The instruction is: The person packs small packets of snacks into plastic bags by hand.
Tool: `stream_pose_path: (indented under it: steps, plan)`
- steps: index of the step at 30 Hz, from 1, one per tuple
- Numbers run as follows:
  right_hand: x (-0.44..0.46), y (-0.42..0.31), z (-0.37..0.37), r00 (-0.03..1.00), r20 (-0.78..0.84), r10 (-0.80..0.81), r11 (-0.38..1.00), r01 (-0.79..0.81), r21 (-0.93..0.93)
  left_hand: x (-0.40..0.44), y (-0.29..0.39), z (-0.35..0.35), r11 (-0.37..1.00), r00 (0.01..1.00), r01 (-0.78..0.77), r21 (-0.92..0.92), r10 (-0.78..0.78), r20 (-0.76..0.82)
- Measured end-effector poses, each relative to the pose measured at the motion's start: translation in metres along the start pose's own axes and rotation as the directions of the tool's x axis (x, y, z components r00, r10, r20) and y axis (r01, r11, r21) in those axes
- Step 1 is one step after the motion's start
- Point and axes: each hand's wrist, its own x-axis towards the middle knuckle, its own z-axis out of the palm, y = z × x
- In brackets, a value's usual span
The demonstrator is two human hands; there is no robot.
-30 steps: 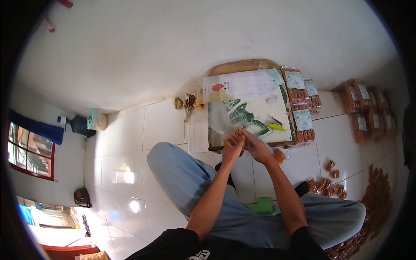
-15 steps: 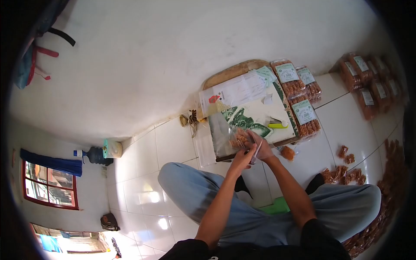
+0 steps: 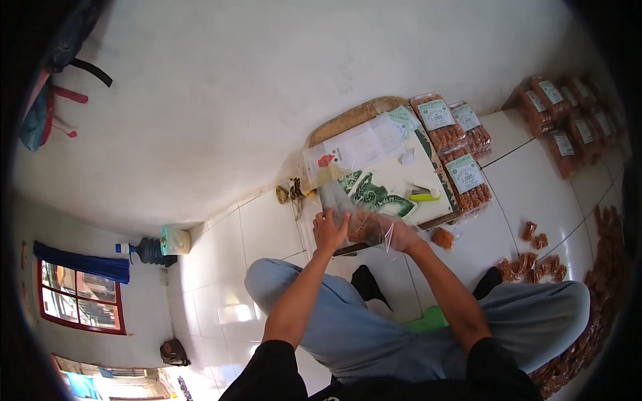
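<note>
A clear plastic bag [image 3: 364, 226] with brown pieces in it lies between my two hands, over the front edge of the low white and green board [image 3: 391, 170]. My left hand [image 3: 330, 230] is closed on the bag's left side. My right hand [image 3: 396, 234] is partly inside or behind the clear plastic at the bag's right end, and its fingers are hard to make out. A yellow-green stapler [image 3: 424, 194] lies on the board. Flat plastic bags [image 3: 354, 147] and green printed labels [image 3: 401, 120] are at the board's far side.
Labelled packs of brown snacks [image 3: 464, 172] stand right of the board, with more packs [image 3: 565, 144] by the wall. Small filled packets [image 3: 528, 267] and a large heap [image 3: 602, 267] lie on the floor at right. A water bottle [image 3: 152, 251] is at far left.
My left hand has moved left, away from my right hand, along the bag. The brown pieces, bunched near my hands earlier, now lie between them. The view has turned somewhat.
</note>
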Motion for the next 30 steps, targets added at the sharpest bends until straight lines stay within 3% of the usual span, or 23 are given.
stream_pose_path:
  steps: [1, 3, 6, 7, 9, 10, 11, 13, 14, 16, 18, 21, 22, 24, 25, 26, 28, 29, 30]
  plan:
    - [0.000, -0.002, -0.001, 1.000, 0.000, 0.003, 1.000, -0.003, -0.002, -0.002, 0.000, 0.001, 0.999, 0.999, -0.043, 0.019, 0.044, -0.018]
    - [-0.001, -0.005, 0.002, 0.998, -0.031, -0.048, 0.941, 0.056, 0.333, -0.005, 0.002, 0.005, 0.994, 0.994, -0.112, -0.013, 0.112, -0.014]
    - [0.007, 0.005, 0.013, 0.988, -0.095, -0.121, 0.870, 0.152, 0.469, -0.009, 0.005, 0.012, 0.977, 0.979, -0.201, -0.073, 0.199, -0.035]
    - [0.008, 0.007, 0.013, 0.989, -0.091, -0.119, 0.872, 0.148, 0.466, -0.010, 0.005, 0.013, 0.970, 0.974, -0.223, -0.095, 0.218, -0.053]
    - [0.012, 0.007, 0.011, 0.999, -0.007, -0.044, 0.972, 0.045, 0.231, -0.010, 0.005, 0.014, 0.964, 0.972, -0.235, -0.122, 0.230, -0.055]
    - [0.010, -0.010, 0.005, 0.999, -0.004, -0.041, 0.972, 0.041, 0.229, -0.009, 0.005, 0.016, 0.958, 0.968, -0.250, -0.143, 0.244, -0.060]
    - [0.006, -0.027, -0.001, 0.998, 0.047, -0.041, 0.887, 0.015, 0.462, -0.009, 0.006, 0.017, 0.957, 0.968, -0.249, -0.146, 0.243, -0.060]
    - [0.006, -0.040, -0.003, 0.994, 0.096, -0.055, 0.747, -0.023, 0.664, -0.007, 0.008, 0.016, 0.940, 0.947, -0.320, -0.115, 0.316, -0.053]
    - [0.008, -0.038, 0.002, 0.981, -0.060, -0.182, 0.734, 0.176, 0.656, -0.006, 0.008, 0.014, 0.940, 0.947, -0.320, -0.117, 0.316, -0.054]
    - [0.009, -0.025, 0.017, 0.930, -0.211, -0.300, 0.701, 0.365, 0.612, -0.007, 0.012, 0.011, 0.922, 0.926, -0.377, -0.086, 0.371, -0.072]
    - [0.013, -0.007, 0.029, 0.984, -0.175, -0.033, 0.961, 0.079, 0.264, -0.006, 0.020, 0.004, 0.915, 0.919, -0.393, -0.091, 0.386, -0.083]
    - [0.001, -0.063, -0.006, 0.977, -0.193, 0.092, 0.986, -0.063, 0.151, -0.002, 0.035, -0.007, 0.876, 0.887, -0.461, -0.142, 0.449, -0.109]
    - [0.005, -0.044, 0.002, 0.977, -0.194, 0.094, 0.988, -0.068, 0.140, 0.002, 0.040, -0.006, 0.839, 0.859, -0.512, -0.184, 0.496, -0.126]
    - [0.014, 0.008, 0.028, 0.904, -0.417, -0.094, 0.995, 0.097, -0.014, 0.011, 0.050, 0.003, 0.794, 0.804, -0.594, -0.129, 0.584, -0.108]
    - [0.010, 0.012, 0.024, 0.907, -0.409, -0.101, 0.995, 0.098, -0.028, 0.016, 0.056, 0.005, 0.741, 0.744, -0.668, -0.061, 0.664, -0.079]
    - [0.008, 0.015, 0.021, 0.907, -0.416, -0.073, 0.997, 0.075, -0.012, 0.019, 0.062, 0.007, 0.745, 0.748, -0.663, -0.065, 0.657, -0.093]
    - [0.012, 0.002, 0.011, 0.908, -0.415, -0.060, 0.998, 0.063, -0.007, 0.027, 0.071, 0.005, 0.613, 0.593, -0.786, 0.077, 0.784, -0.183]
    - [0.011, -0.010, 0.004, 0.911, -0.398, 0.109, 0.994, -0.108, 0.025, 0.032, 0.072, 0.003, 0.618, 0.596, -0.782, 0.077, 0.779, -0.196]
    - [0.008, -0.022, -0.002, 0.884, -0.374, 0.279, 0.959, -0.280, 0.054, 0.036, 0.068, 0.005, 0.758, 0.762, -0.629, -0.174, 0.557, -0.331]
